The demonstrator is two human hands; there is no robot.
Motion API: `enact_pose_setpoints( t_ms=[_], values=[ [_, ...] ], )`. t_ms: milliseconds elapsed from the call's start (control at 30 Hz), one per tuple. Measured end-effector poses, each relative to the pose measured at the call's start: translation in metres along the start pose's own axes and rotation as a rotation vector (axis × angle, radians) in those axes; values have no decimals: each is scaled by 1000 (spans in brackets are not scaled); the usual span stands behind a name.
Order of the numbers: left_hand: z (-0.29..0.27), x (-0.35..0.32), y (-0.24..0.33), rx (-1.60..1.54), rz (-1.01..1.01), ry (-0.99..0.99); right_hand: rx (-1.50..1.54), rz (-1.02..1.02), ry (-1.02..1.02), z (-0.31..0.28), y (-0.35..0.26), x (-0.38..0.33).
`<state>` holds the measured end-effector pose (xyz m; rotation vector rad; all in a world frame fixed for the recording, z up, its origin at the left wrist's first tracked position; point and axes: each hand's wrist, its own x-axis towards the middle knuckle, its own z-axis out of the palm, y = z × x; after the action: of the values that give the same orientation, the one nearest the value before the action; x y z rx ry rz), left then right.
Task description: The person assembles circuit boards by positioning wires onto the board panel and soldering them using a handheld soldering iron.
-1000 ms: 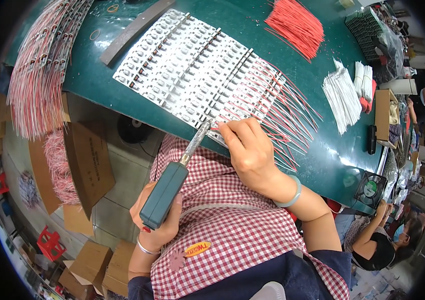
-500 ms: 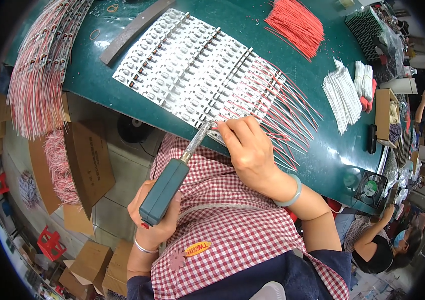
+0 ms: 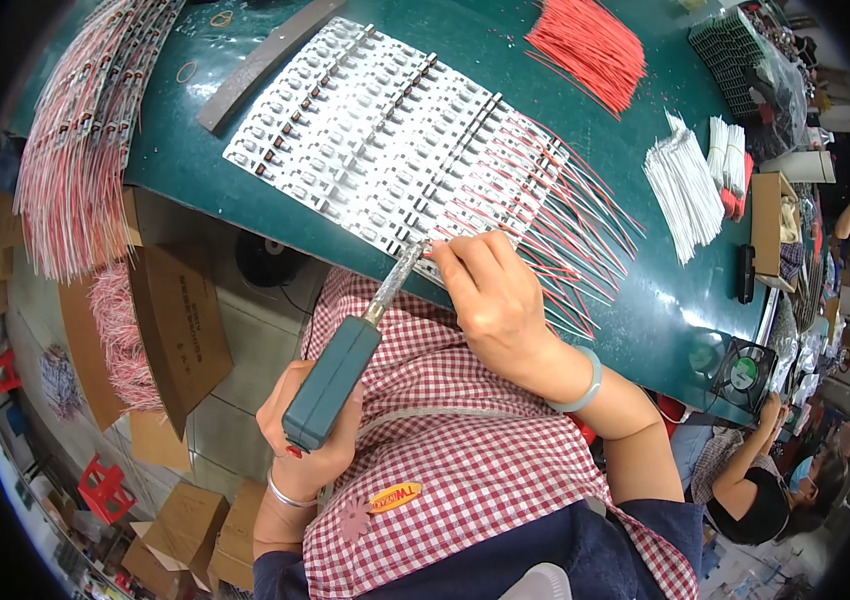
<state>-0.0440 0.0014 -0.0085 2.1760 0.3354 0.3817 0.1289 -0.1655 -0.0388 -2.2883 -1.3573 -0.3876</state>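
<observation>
My left hand (image 3: 329, 462) is wrapped round the dark green handle of a soldering iron (image 3: 335, 375). The iron's metal tip meets the near edge of a white panel of small circuit boards (image 3: 345, 130). My right hand (image 3: 497, 310) is closed in a pinch just right of that tip, its fingertips at the panel's edge. A thin red wire seems to be between them, though the fingers mostly hide it. Red and white wires (image 3: 585, 230) fan out from the right-hand part of the panel.
A grey bar (image 3: 270, 62) lies against the panel's far left side. Red wires (image 3: 590, 52) and white wires (image 3: 683, 190) lie in bundles to the right, near a small fan (image 3: 745, 372). Wired strips (image 3: 85, 140) hang over the table's left edge above a cardboard box (image 3: 185, 325). Another person (image 3: 760, 490) sits at right.
Both hands stay nearly in place, with the iron's tip still at the panel's near edge. The person at right has moved an arm slightly.
</observation>
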Motion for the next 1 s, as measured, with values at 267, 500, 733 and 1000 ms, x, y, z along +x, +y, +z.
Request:
enact_pose_setpoints(
  t_ms=[267, 500, 733, 1000],
  values=[
    [1, -22, -13, -89, -68, 67, -1, 16, -15, -2, -1, 1],
    [-1, -26, -12, -79, -104, 70, 51, 35, 30, -2, 1, -3],
    [0, -27, -13, -44, -107, 40, 98, 69, 111, 1, -3, -5],
    [0, -22, -8, -66, -83, 4, 114, 63, 117, 3, -3, -6]
  ],
)
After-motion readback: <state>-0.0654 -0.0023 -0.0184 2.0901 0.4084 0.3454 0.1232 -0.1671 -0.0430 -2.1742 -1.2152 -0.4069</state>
